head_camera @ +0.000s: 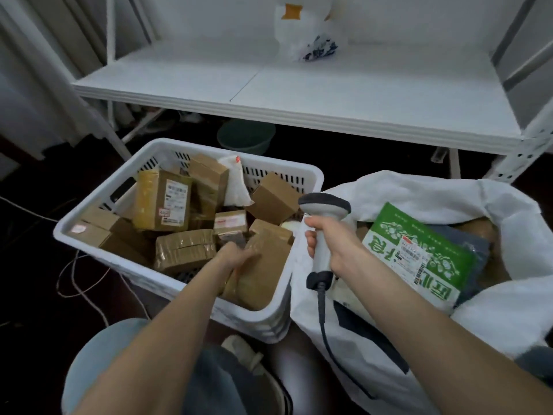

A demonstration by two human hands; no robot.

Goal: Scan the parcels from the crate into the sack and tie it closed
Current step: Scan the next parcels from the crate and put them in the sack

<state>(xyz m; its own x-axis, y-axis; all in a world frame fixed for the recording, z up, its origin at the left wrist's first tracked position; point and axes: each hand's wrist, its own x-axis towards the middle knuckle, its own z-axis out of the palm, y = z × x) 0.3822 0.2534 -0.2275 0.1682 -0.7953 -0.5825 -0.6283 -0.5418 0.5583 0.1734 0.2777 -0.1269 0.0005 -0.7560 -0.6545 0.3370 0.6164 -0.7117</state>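
A white slotted crate [89, 223] on the floor holds several brown cardboard parcels and a white padded mailer [236, 184]. My left hand [236, 256] reaches into its near right corner and grips a taped brown parcel [263, 277]. My right hand [332, 244] holds a grey handheld barcode scanner [324, 205] upright by its handle, just right of the crate, its head pointing at the crate. To the right, the white sack [434, 193] stands open; a green printed parcel [419, 253] with a shipping label lies on top inside it.
A white metal shelf [299, 85] stands behind, with a white plastic bag [308, 34] on it. A dark green basin [245, 139] sits under the shelf. Cables [80, 283] trail on the dark floor at left. My knees and shoe show at the bottom.
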